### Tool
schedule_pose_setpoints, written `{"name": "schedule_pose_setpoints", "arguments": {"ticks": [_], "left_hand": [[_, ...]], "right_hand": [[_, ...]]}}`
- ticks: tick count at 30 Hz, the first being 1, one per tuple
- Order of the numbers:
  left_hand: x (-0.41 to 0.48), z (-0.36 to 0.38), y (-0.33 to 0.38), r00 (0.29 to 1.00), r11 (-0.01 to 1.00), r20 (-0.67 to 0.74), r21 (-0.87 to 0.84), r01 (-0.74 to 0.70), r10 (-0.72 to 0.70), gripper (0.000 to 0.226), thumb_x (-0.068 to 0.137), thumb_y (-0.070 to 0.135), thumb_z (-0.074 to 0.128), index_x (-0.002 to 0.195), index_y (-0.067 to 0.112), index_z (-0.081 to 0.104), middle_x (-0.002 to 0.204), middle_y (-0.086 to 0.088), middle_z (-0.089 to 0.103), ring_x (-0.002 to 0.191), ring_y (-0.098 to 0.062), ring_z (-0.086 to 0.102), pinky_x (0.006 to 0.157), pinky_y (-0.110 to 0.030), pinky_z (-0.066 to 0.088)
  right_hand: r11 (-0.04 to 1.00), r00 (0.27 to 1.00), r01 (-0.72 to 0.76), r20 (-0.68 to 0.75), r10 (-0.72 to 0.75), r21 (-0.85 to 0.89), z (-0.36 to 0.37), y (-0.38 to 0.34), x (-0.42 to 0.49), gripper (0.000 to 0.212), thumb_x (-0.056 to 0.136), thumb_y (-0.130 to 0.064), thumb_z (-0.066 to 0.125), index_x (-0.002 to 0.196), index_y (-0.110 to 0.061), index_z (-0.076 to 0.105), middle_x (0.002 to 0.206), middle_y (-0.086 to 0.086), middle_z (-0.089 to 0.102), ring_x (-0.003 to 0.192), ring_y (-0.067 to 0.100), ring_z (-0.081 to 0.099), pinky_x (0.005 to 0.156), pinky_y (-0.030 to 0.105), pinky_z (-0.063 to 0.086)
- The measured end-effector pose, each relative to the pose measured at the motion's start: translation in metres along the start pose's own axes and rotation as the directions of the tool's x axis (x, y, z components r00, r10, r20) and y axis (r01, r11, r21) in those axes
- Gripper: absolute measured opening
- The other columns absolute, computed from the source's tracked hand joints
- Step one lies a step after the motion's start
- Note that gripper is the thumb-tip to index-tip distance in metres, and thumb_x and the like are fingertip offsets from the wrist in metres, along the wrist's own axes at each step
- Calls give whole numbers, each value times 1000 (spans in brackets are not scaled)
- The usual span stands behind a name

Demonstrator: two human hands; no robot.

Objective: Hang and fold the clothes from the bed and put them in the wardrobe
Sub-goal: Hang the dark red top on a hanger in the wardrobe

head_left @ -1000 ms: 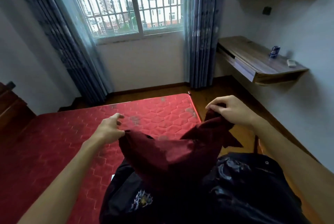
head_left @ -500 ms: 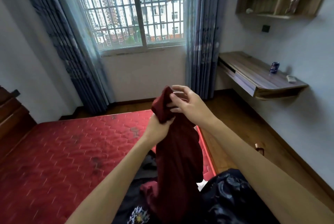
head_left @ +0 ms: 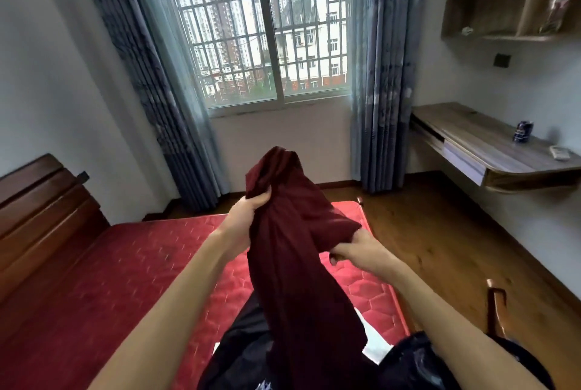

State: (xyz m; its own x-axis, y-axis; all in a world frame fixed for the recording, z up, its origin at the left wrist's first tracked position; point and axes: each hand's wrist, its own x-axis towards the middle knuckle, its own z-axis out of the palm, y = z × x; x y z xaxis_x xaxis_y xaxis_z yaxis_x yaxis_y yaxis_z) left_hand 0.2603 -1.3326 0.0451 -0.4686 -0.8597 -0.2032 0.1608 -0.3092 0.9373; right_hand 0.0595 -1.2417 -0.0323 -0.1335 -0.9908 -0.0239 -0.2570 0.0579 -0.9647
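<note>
Head view: dark red garment (head_left: 292,241) bunched, hanging lengthwise above red mattress (head_left: 103,267). Left hand (head_left: 248,210) grips upper fold, fingers curled into cloth. Right hand (head_left: 355,249) pinches lower side edge. Black clothes (head_left: 239,352) heaped beneath.

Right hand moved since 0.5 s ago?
Yes. The right hand dropped from above the far mattress corner to below it, now gripping the maroon garment lower than the left hand.
</note>
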Motion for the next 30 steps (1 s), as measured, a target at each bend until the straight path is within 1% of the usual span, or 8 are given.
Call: {"name": "schedule_pose_setpoints", "arguments": {"ticks": [3, 9, 12, 15, 18, 21, 25, 30], "left_hand": [[-1, -14, 2, 997, 1000, -70, 19, -22, 23, 23, 101, 14, 48, 113, 6, 66, 109, -10, 74, 85, -18, 74, 79, -32, 58], [-13, -7, 5, 999, 993, -37, 117, -10, 14, 23, 102, 14, 45, 107, 11, 67, 97, -6, 76, 88, -19, 72, 77, -33, 57], [-16, -17, 12, 994, 994, -90, 90, -56, 65, 23, 101, 11, 44, 100, 10, 67, 87, -5, 76, 76, -16, 73, 75, -31, 59], [-19, -36, 19, 990, 995, -123, 82, -60, 70, 22, 101, 11, 46, 108, 8, 66, 95, -9, 76, 80, -18, 74, 69, -31, 60], [-20, -51, 22, 980, 983, -146, 145, -114, 135, 22, 100, 7, 47, 99, 9, 69, 88, -7, 76, 78, -19, 73, 69, -29, 59], [-18, -70, 22, 938, 886, -164, 410, -216, 305, 26, 99, 1, 50, 95, 15, 71, 85, 0, 74, 85, -19, 67, 77, -23, 56], [-21, -102, 20, 884, 693, -104, 665, -278, 455, 27, 98, 1, 54, 94, 21, 71, 92, -1, 71, 87, -9, 63, 74, -10, 51], [-17, -115, 15, 874, 636, -96, 724, -267, 476, 19, 97, 8, 58, 92, 17, 74, 87, -1, 73, 83, -11, 64, 73, -18, 51]], "right_hand": [[996, 997, 75, 8, -76, 45, -3, -16, 6, 13, 84, 1, 70, 89, -11, 70, 79, 1, 72, 70, 7, 67, 68, 18, 54], [993, 910, -7, 413, -43, 118, 32, -28, 13, 28, 83, -8, 72, 111, -9, 68, 109, 4, 74, 106, 19, 69, 98, 33, 53], [983, 851, -93, 525, -3, 156, 36, -21, 21, 34, 80, -22, 71, 111, -12, 65, 111, 6, 71, 110, 27, 66, 105, 42, 48], [992, 821, -111, 568, 57, 60, 31, -21, 25, 50, 80, -43, 75, 100, 1, 62, 98, 10, 72, 92, 29, 69, 91, 36, 52], [996, 900, -82, 431, 64, 22, 30, -23, 27, 42, 87, -36, 73, 101, 3, 68, 100, 12, 75, 93, 27, 72, 92, 39, 55], [989, 993, 14, 114, -31, 148, 22, -23, 34, 22, 94, -20, 66, 105, -2, 73, 102, 8, 75, 97, 23, 70, 97, 43, 52], [950, 996, 80, -60, -64, 303, 1, -26, 45, 20, 97, -19, 61, 109, -10, 73, 111, 12, 73, 101, 19, 69, 101, 38, 52], [930, 962, 184, -251, -104, 318, -11, -42, 50, 20, 98, -32, 58, 96, -18, 73, 106, 13, 74, 91, 16, 68, 94, 39, 53]]}}
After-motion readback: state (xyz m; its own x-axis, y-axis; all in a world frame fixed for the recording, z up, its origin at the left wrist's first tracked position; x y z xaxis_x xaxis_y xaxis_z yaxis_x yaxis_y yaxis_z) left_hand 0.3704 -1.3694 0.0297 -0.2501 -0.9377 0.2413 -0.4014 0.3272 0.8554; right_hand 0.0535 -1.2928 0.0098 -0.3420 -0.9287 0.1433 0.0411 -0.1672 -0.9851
